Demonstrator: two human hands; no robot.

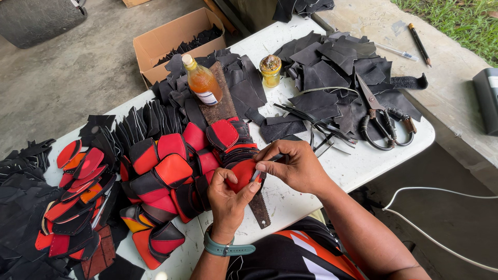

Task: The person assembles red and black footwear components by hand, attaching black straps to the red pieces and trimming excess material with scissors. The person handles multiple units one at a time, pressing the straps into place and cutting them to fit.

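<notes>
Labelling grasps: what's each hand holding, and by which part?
Left hand pinches red leather piece at its lower edge; right hand holds thin dark tool in its fingers.

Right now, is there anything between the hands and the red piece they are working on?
Nothing visible is in the way. The left hand already grips the red piece from below, and the right hand presses a thin dark tool directly on its top edge. The stacked red and black pieces lie beside it, not between.

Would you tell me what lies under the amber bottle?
The bottle lies on a rusty strip atop black leather pieces. The table beneath is covered there.
</notes>
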